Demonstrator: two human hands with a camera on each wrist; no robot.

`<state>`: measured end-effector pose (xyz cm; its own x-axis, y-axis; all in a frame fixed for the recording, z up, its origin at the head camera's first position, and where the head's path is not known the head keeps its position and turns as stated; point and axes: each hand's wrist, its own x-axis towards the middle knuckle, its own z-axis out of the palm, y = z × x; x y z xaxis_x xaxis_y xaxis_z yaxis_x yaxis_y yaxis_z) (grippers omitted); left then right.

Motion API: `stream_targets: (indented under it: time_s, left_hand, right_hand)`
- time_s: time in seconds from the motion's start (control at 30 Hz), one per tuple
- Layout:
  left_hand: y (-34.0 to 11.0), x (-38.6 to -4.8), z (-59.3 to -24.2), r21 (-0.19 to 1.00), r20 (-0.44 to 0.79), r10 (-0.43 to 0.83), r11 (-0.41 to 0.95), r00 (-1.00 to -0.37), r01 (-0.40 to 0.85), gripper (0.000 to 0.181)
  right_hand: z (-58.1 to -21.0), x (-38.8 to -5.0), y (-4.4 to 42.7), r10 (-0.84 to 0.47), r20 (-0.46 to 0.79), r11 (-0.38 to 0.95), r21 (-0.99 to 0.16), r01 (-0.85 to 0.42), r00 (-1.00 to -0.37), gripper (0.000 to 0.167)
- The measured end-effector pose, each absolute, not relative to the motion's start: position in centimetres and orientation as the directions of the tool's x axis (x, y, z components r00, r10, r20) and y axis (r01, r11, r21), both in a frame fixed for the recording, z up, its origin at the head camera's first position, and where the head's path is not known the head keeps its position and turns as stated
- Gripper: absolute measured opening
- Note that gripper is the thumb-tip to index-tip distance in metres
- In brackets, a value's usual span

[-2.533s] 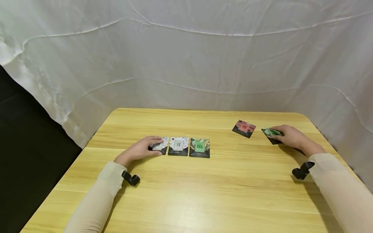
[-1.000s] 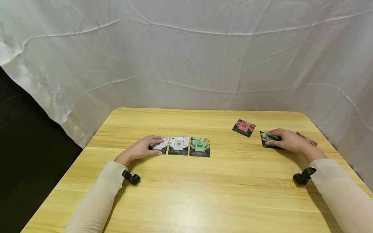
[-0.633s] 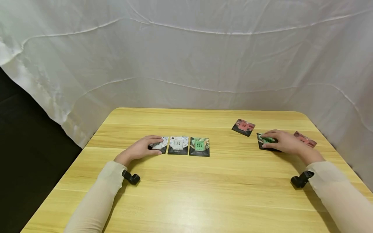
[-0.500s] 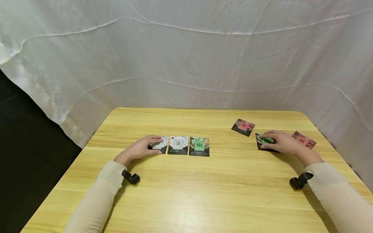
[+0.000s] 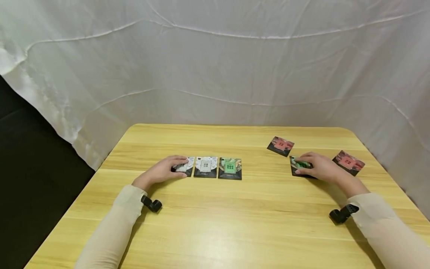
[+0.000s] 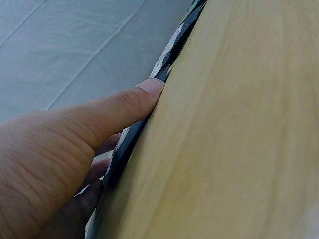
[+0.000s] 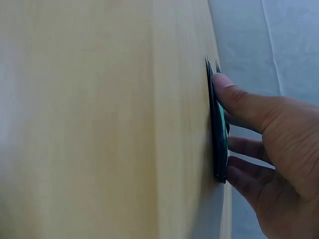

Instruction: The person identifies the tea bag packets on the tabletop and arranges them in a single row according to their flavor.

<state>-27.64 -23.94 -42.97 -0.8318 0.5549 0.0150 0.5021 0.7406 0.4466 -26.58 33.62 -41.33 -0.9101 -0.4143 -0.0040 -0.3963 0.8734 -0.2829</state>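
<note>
My left hand (image 5: 162, 172) rests on the leftmost white-and-black sachet (image 5: 184, 167), thumb on its near edge and fingers across its left part. In the left wrist view that thumb (image 6: 127, 107) touches the sachet's edge. Right of it, a second white-and-black sachet (image 5: 205, 167) and a green-and-black sachet (image 5: 230, 169) complete a row, lying flat. My right hand (image 5: 320, 168) grips another green-and-black sachet (image 5: 295, 168) between thumb and fingers and covers much of it. In the right wrist view this green sachet (image 7: 218, 134) is seen edge-on, close to the tabletop.
Two red-and-black sachets lie askew: one red sachet (image 5: 281, 146) behind the right hand's fingers, another red sachet (image 5: 348, 163) beyond the right wrist. The wooden table (image 5: 221, 220) ends against a pale curtain (image 5: 215, 74). A black wrist camera (image 5: 342, 215) sits on the right sleeve.
My right hand has slid the green sachet to the left and slightly nearer, uncovering the red sachet on the far right. The left hand and the row have stayed put.
</note>
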Motion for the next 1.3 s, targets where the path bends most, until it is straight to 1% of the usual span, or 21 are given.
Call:
stream_targets:
  time_s: [0.3,0.47,0.7,1.03,1.3]
  left_hand:
    - [-24.0,-27.7,-43.1,0.449,0.013,0.550,0.743,-0.835,0.497,0.071]
    - [-24.1,-27.6,-43.1,0.458,0.012,0.549,0.739,-0.835,0.493,0.071]
    - [-24.0,-27.7,-43.1,0.458,0.010,0.547,0.742,-0.837,0.490,0.071]
    - [-23.8,-27.7,-43.0,0.459,0.008,0.545,0.743,-0.839,0.487,0.070]
    - [-23.8,-27.6,-42.9,0.459,0.003,0.542,0.746,-0.840,0.483,0.070]
  right_hand:
    - [-41.4,-26.1,31.8,-0.439,0.009,0.856,-0.299,-0.422,-0.898,0.064]
    - [-41.4,-26.0,30.7,-0.472,0.018,0.837,-0.306,-0.454,-0.882,0.063]
    - [-41.3,-25.9,29.4,-0.494,0.024,0.826,-0.300,-0.478,-0.869,0.065]
    - [-41.2,-25.9,27.6,-0.513,0.020,0.815,-0.305,-0.493,-0.858,0.063]
    - [-41.2,-25.8,26.1,-0.500,0.015,0.820,-0.312,-0.479,-0.866,0.063]
